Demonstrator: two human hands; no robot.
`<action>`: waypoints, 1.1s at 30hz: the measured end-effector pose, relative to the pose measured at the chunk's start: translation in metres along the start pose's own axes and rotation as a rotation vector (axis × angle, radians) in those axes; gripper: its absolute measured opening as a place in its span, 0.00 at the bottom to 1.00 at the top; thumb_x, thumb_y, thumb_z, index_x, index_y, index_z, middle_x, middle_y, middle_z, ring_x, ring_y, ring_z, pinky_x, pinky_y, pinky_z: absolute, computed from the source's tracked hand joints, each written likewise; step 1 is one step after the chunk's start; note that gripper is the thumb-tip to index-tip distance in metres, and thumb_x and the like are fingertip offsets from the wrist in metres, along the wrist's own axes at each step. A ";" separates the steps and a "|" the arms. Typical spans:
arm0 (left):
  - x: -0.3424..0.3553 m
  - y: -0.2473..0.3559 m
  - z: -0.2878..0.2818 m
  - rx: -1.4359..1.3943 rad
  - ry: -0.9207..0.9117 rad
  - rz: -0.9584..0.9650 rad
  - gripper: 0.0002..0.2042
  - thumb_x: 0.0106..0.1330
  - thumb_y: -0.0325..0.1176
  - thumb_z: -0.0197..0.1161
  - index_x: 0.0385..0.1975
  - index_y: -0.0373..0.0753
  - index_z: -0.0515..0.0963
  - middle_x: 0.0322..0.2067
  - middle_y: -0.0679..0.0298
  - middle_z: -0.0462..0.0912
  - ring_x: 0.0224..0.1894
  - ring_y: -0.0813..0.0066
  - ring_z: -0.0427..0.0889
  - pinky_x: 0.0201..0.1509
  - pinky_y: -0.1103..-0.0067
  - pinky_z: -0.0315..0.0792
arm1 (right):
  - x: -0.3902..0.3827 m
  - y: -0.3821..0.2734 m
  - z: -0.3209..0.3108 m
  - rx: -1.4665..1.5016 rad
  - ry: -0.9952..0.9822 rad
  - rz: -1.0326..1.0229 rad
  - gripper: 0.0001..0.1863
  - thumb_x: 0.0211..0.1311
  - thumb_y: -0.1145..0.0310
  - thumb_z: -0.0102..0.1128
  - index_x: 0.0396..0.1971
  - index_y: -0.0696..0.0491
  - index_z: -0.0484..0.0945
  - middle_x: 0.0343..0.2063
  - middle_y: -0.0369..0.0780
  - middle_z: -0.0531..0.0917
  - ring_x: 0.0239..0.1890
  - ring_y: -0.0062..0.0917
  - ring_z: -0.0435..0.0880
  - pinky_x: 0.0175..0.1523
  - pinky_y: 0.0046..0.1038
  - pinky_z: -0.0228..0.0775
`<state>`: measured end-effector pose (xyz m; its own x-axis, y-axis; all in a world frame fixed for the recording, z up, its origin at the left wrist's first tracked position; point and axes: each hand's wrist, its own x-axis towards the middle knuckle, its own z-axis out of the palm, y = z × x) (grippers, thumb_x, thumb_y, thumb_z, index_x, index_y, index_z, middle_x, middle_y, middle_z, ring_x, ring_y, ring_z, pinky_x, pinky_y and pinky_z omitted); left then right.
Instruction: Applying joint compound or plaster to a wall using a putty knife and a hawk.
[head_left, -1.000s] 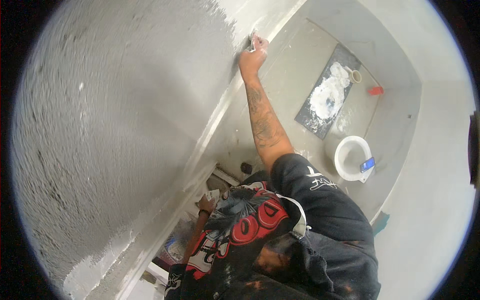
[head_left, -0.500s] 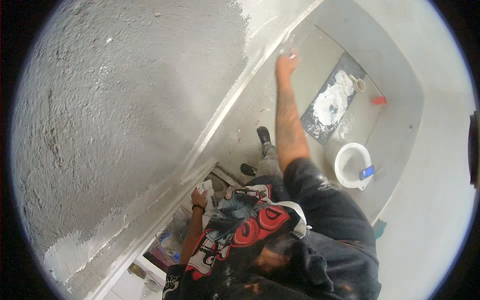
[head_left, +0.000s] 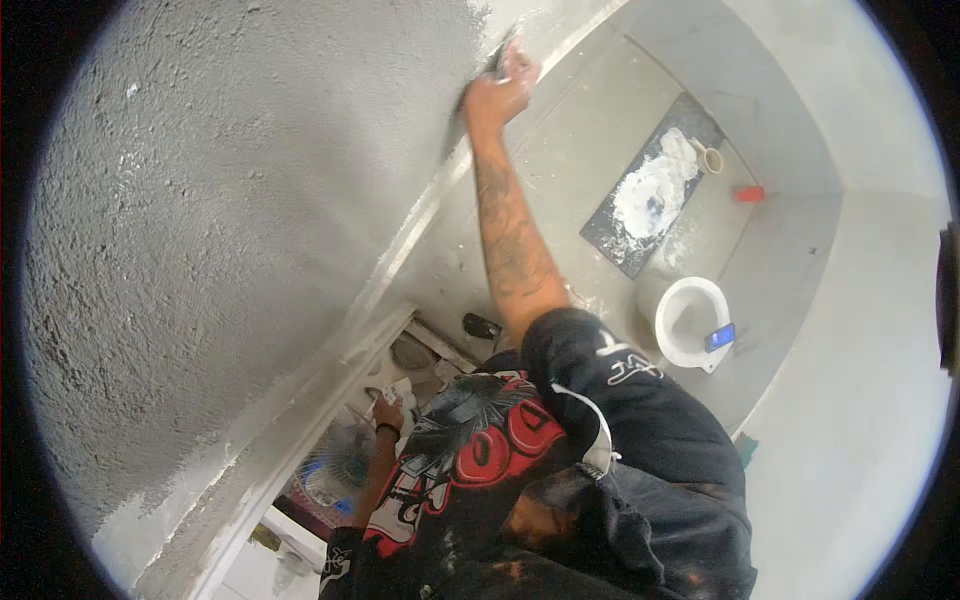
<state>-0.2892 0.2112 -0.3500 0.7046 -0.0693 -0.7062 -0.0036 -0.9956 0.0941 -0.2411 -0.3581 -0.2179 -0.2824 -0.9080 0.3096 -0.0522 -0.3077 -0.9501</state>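
My right arm reaches forward to a rough grey plastered wall. At the wall's corner, beside a smooth white patch, my right hand is closed around a thin, dark-edged spreading blade. The blade lies close to the surface, mostly covered by my fingers. Lower down and near my body, my left hand grips a flat plate smeared with white filler. A pale strip runs along the wall's edge, below my right hand.
On the floor to the right lies a dark board spread with white paste. A beige cup and a red object are near it. A phone rests on a white bucket's rim. A fan stands lower left.
My right hand has swung left from over the floor onto the wall's corner, carrying the blade. My left hand has shifted slightly down and left in view, still gripping the plate.
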 end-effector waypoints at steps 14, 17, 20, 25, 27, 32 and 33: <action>-0.086 0.232 -0.094 -1.505 -0.241 0.782 0.16 0.60 0.24 0.54 0.48 0.33 0.66 0.45 0.61 0.72 0.48 0.73 0.73 0.54 0.75 0.67 | -0.048 -0.050 -0.230 0.588 -0.726 0.455 0.14 0.46 0.84 0.51 0.37 0.62 0.73 0.44 0.46 0.75 0.43 0.37 0.77 0.52 0.33 0.68; -0.131 0.269 -0.116 -1.848 -0.297 0.807 0.12 0.59 0.23 0.55 0.43 0.33 0.68 0.41 0.61 0.74 0.45 0.73 0.75 0.49 0.78 0.71 | -0.046 -0.135 -0.247 -0.327 -0.993 -0.728 0.16 0.41 0.87 0.50 0.35 0.63 0.73 0.41 0.46 0.76 0.43 0.34 0.77 0.52 0.30 0.67; -0.154 0.280 -0.121 -1.885 -0.254 0.725 0.12 0.58 0.24 0.57 0.42 0.33 0.69 0.40 0.62 0.74 0.40 0.76 0.74 0.44 0.80 0.71 | -0.078 -0.173 -0.247 0.373 -0.982 0.283 0.19 0.40 0.85 0.49 0.38 0.62 0.74 0.41 0.43 0.74 0.42 0.28 0.74 0.54 0.25 0.60; -0.160 0.278 -0.127 -1.865 -0.166 0.697 0.07 0.59 0.25 0.57 0.37 0.33 0.72 0.33 0.65 0.76 0.33 0.78 0.75 0.38 0.81 0.71 | -0.075 -0.186 -0.251 0.110 -1.339 -0.449 0.28 0.39 0.89 0.44 0.45 0.56 0.74 0.47 0.48 0.69 0.51 0.35 0.69 0.54 0.29 0.62; -0.163 0.277 -0.130 -1.814 -0.257 0.714 0.04 0.60 0.24 0.55 0.33 0.33 0.74 0.28 0.66 0.77 0.29 0.78 0.75 0.32 0.81 0.72 | -0.071 -0.176 -0.249 -0.021 -1.404 -0.577 0.35 0.34 0.92 0.44 0.47 0.50 0.76 0.48 0.51 0.68 0.51 0.44 0.70 0.54 0.32 0.64; -0.162 0.287 -0.130 -1.873 -0.511 0.740 0.08 0.60 0.21 0.51 0.38 0.32 0.73 0.32 0.63 0.78 0.33 0.74 0.78 0.36 0.80 0.75 | -0.041 -0.117 -0.240 -0.257 -1.497 -0.567 0.38 0.35 0.90 0.42 0.52 0.45 0.72 0.49 0.51 0.70 0.50 0.44 0.72 0.53 0.30 0.66; -0.156 0.287 -0.128 -1.861 -0.488 0.756 0.08 0.60 0.21 0.51 0.38 0.32 0.72 0.33 0.62 0.78 0.35 0.73 0.79 0.38 0.79 0.76 | -0.031 -0.090 -0.240 -0.278 -1.575 -0.516 0.39 0.35 0.90 0.41 0.53 0.45 0.71 0.49 0.51 0.70 0.50 0.43 0.72 0.53 0.30 0.66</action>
<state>-0.3093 -0.0558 -0.1234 0.7025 -0.6650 -0.2535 0.6482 0.4510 0.6135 -0.4572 -0.2336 -0.1513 0.9755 -0.1684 0.1413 -0.0316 -0.7433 -0.6683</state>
